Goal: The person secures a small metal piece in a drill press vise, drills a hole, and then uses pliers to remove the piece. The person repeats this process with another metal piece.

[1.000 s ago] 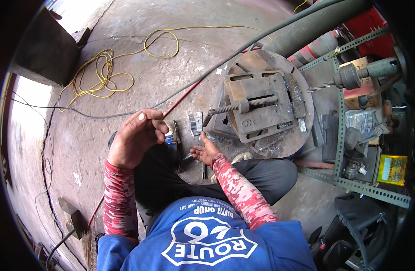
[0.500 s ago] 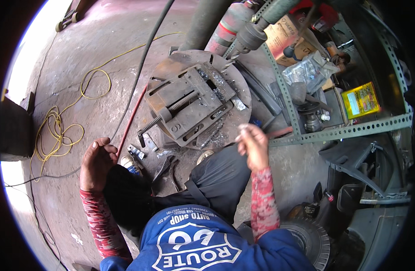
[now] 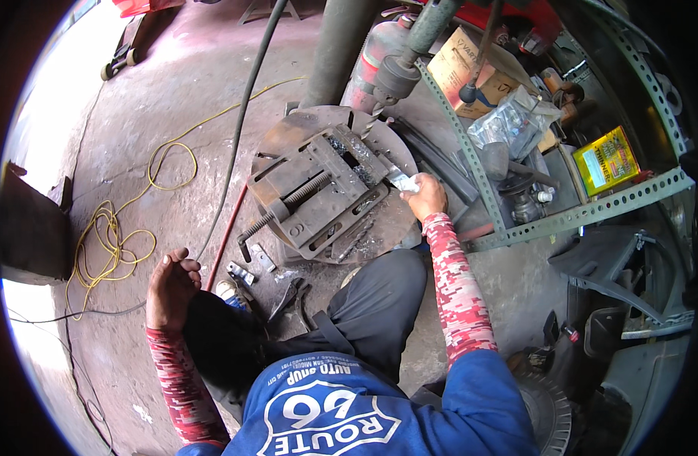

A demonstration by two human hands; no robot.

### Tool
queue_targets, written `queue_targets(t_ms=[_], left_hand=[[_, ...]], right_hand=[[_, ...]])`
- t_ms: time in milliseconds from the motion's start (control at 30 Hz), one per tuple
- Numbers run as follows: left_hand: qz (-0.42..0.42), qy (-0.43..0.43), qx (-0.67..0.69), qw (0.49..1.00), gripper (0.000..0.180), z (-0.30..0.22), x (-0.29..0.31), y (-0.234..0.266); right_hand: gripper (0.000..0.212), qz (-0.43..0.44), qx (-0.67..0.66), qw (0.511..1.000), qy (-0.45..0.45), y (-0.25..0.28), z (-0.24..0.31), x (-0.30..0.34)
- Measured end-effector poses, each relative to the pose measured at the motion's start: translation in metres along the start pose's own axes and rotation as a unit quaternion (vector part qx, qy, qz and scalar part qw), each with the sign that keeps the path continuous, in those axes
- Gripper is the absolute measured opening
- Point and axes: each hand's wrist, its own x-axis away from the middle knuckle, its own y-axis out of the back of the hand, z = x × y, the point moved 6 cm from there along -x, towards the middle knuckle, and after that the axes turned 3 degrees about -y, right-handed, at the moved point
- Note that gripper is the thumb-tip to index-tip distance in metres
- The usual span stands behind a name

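My right hand (image 3: 426, 197) has its fingers closed on the near end of a small, shiny metal piece (image 3: 399, 179) at the right end of a drill press vise (image 3: 318, 190). The vise lies on a round steel table (image 3: 276, 140) strewn with metal shavings. A twist drill bit (image 3: 371, 120) in the chuck (image 3: 397, 78) hangs over the table's far right part. Beside my left knee, my left hand (image 3: 172, 287) hangs with loosely curled, parted fingers and nothing visible in it.
Two small metal pieces (image 3: 262, 257) lie on the floor near my shoe (image 3: 231, 292). A yellow cord (image 3: 109, 235) is tangled at left. On the right, a perforated metal shelf (image 3: 592, 216) holds a yellow can (image 3: 606, 161), a cardboard box (image 3: 470, 68) and plastic bags.
My right hand has reached forward and right, from above my knee to the metal piece at the vise, and closed on it. My left hand stays by the left knee.
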Motion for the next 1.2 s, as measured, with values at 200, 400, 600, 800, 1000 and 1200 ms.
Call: queue_targets(t_ms=[200,400,600,800,1000,1200], left_hand=[[0.000,0.001,-0.016,1.000,0.036,0.003,-0.004,-0.009],[-0.013,0.011,-0.021,1.000,0.036,0.002,-0.002,-0.007],[0.000,0.016,-0.023,1.000,0.035,0.002,-0.001,-0.010],[0.002,0.008,-0.044,0.999,0.032,-0.001,0.001,-0.009],[-0.046,-0.017,-0.159,0.986,0.031,0.011,0.000,-0.010],[-0.023,0.055,-0.245,0.968,0.029,0.060,-0.005,-0.026]], right_hand=[[0.021,-0.006,-0.112,0.990,-0.079,0.020,-0.030,0.002],[0.013,-0.071,-0.455,0.879,-0.126,0.034,-0.049,0.025],[0.018,-0.080,-0.195,0.972,-0.103,0.026,-0.036,0.040],[0.018,0.022,-0.426,0.878,-0.217,0.010,-0.042,0.050],[0.015,0.098,-0.568,0.784,-0.231,0.017,-0.018,0.081],[0.016,0.170,-0.573,0.771,-0.219,-0.008,0.021,0.082]])
